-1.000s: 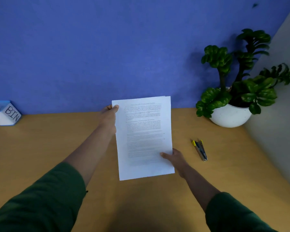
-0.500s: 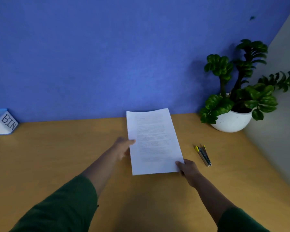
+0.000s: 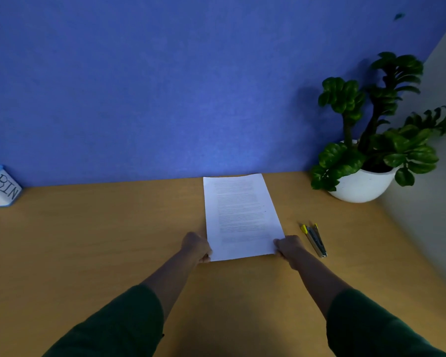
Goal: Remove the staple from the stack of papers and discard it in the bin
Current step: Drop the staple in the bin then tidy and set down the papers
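A white stack of printed papers [image 3: 240, 215] lies flat on the wooden desk [image 3: 101, 240], its far edge near the blue wall. My left hand [image 3: 196, 247] grips the stack's near left corner and my right hand [image 3: 289, 247] grips its near right corner. The staple is too small to make out. A metal staple remover with yellow tips [image 3: 315, 239] lies on the desk just right of my right hand. The small white and blue box marked BIN [image 3: 1, 188] stands at the far left against the wall.
A potted green plant in a white bowl-shaped pot [image 3: 362, 185] stands in the back right corner. A grey wall [image 3: 428, 215] runs along the desk's right edge.
The papers were held upright in the air and have come down flat onto the desk. My left hand slid from the top left corner to the near left corner.
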Available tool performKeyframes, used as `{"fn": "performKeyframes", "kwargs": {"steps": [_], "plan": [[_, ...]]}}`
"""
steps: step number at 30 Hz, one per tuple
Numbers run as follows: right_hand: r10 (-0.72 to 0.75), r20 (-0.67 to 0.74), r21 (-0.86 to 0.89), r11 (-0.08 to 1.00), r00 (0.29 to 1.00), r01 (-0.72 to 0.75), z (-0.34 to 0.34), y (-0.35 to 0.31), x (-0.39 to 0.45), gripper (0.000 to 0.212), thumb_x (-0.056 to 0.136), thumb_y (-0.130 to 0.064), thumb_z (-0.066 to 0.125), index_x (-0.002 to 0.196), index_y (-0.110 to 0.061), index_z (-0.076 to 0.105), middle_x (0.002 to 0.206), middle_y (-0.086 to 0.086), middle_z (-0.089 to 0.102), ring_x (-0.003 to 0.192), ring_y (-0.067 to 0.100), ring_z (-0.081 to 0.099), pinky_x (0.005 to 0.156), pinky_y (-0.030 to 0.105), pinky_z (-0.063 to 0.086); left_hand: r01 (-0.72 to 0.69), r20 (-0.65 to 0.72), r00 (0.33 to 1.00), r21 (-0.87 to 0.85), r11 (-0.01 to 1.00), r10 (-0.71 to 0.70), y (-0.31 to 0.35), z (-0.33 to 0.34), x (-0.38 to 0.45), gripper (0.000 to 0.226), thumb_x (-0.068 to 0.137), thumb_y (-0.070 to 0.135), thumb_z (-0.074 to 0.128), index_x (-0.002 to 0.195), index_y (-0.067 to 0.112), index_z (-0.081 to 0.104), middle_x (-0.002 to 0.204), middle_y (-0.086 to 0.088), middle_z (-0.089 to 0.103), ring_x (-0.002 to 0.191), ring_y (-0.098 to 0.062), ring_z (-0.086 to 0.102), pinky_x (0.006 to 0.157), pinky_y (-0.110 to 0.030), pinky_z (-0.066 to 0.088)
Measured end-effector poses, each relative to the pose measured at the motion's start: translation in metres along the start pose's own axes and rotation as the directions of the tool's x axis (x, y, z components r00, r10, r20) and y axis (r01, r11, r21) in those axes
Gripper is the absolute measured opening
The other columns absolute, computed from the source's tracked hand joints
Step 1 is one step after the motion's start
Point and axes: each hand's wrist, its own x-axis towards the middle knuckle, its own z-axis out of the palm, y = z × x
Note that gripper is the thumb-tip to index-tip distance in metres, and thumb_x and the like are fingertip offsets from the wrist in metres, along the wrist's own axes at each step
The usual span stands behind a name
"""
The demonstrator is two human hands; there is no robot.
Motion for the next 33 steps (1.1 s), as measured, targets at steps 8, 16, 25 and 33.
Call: {"fn": "performKeyframes", "kwargs": {"steps": [8,16,25,33], "plan": [[-0.087,-0.022,-0.161,0.983,0.996,0.083,0.008,-0.008,0.006,0.025,0.087,-0.006,0.059,0.108,0.008,0.057,0.078,0.012,0.057,0.074,0.029,0.061,0.058,0.030,0.047,-0.081,-0.048,0.995,0.123,0.989,0.088,0.006,0.001,0.008,0.033,0.079,-0.010,0.061,0.061,0.011,0.043,0.068,-0.007,0.053,0.061,-0.022,0.056,0.080,-0.040,0.058],[-0.323,-0.188,-0.731,0.677,0.928,0.088,0.004,-0.010,0.002,0.060,0.084,-0.049,0.057,0.128,-0.010,0.043,0.125,0.011,0.056,0.114,0.029,0.054,0.086,0.036,0.047,-0.128,-0.058,0.987,0.304,0.944,0.153,0.005,0.001,0.007,0.024,0.071,-0.009,0.065,0.061,0.005,0.048,0.069,-0.015,0.060,0.062,-0.031,0.063,0.060,-0.035,0.054],[-0.324,-0.330,-0.689,0.725,0.887,0.008,-0.074,0.019,0.032,0.057,0.086,-0.041,0.060,0.125,-0.002,0.045,0.126,0.020,0.049,0.117,0.035,0.046,0.093,0.042,0.043,-0.179,-0.171,0.954,0.328,0.928,0.245,0.008,-0.014,0.011,0.014,0.078,0.006,0.063,0.090,-0.001,0.064,0.089,-0.015,0.069,0.084,-0.033,0.069,0.073,-0.042,0.058],[-0.412,-0.217,-0.599,0.772,0.885,0.213,-0.067,0.014,0.040,0.031,0.086,-0.026,0.060,0.100,0.001,0.065,0.095,0.020,0.065,0.082,0.036,0.062,0.057,0.030,0.041,-0.156,-0.230,0.943,0.335,0.929,0.241,0.011,-0.022,0.011,0.023,0.080,0.011,0.057,0.100,0.002,0.064,0.099,-0.015,0.069,0.089,-0.031,0.067,0.070,-0.034,0.054]]}}
